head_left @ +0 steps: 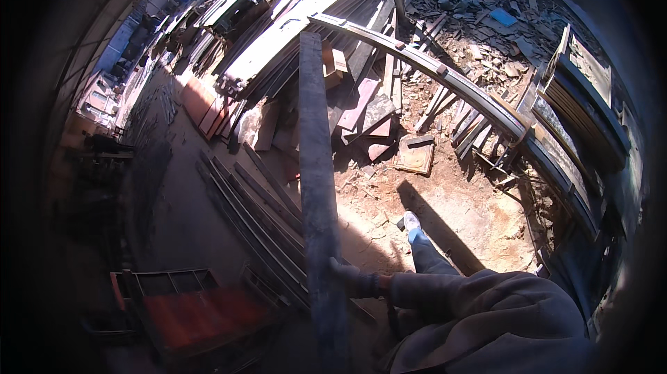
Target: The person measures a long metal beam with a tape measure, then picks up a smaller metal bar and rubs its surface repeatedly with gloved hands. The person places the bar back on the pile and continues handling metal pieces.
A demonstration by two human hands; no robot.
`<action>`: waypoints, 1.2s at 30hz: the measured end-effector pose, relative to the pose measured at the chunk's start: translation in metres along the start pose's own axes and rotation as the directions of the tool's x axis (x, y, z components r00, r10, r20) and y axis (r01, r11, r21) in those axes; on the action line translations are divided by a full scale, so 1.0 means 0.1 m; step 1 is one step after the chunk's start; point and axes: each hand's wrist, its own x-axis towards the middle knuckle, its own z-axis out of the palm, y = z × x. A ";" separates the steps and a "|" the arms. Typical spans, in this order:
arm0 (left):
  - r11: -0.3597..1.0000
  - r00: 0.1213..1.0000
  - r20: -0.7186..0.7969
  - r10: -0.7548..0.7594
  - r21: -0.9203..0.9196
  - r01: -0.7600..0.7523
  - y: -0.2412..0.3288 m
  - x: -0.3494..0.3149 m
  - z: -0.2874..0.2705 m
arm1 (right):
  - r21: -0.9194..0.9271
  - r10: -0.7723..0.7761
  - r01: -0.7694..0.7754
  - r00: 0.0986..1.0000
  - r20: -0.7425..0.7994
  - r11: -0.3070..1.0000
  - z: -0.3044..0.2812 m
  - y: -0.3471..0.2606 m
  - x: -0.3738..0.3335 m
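A long, narrow wooden board (316, 158) runs upright through the middle of the view, from its far end down past the lower edge. My right arm, in a grey sleeve, reaches across from the lower right. At the board's right side my right hand (345, 273), pale and apparently gloved, is closed against it; the fingers are partly hidden in shadow. My left hand is out of view. Beyond the forearm one of my legs shows, in blue trousers with a light shoe (410, 221) on the sunlit dirt.
Long strips (253, 210) lie left of the board. A red-topped metal frame (205, 315) stands lower left. Stacked boards (292, 26) fill the back; a long curved-looking beam (445, 71) crosses to panels (583, 106) at right. Wood scraps (479, 26) and a small square panel (415, 155) litter the ground.
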 end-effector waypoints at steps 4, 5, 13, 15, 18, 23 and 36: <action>0.996 0.994 0.076 0.073 0.048 -0.077 -0.11 -0.02 -0.03 | -0.168 -0.334 0.312 0.934 -0.127 0.935 -0.06 0.18 0.36; 0.992 0.990 0.102 0.098 0.076 -0.106 -0.09 -0.02 0.02 | -0.818 -0.541 0.117 0.801 -0.258 0.564 -0.14 0.08 0.43; 0.842 0.823 0.416 0.386 0.205 -0.499 0.66 -0.21 1.11 | -0.641 -0.888 0.672 0.459 -0.032 0.371 -0.58 -1.97 -1.00; 0.758 0.688 0.541 0.484 0.134 -0.638 0.97 -0.44 1.64 | -0.504 -0.838 0.673 0.482 -0.255 0.541 -0.75 -2.29 -1.82; 0.613 0.325 0.730 0.601 -0.160 -0.774 1.46 -1.23 2.68 | -0.669 -0.876 0.575 0.389 -0.284 0.472 -1.23 -2.27 -3.13; 0.711 -0.256 0.834 0.488 -0.550 -0.437 1.88 -3.55 4.72 | -0.576 -0.804 0.563 0.376 -0.460 0.593 -2.06 -1.65 -5.22; 0.982 0.432 0.892 0.129 -0.053 -0.182 -0.85 -5.53 5.62 | -0.609 -0.607 -0.098 0.055 -0.793 0.787 -2.91 -0.13 -8.47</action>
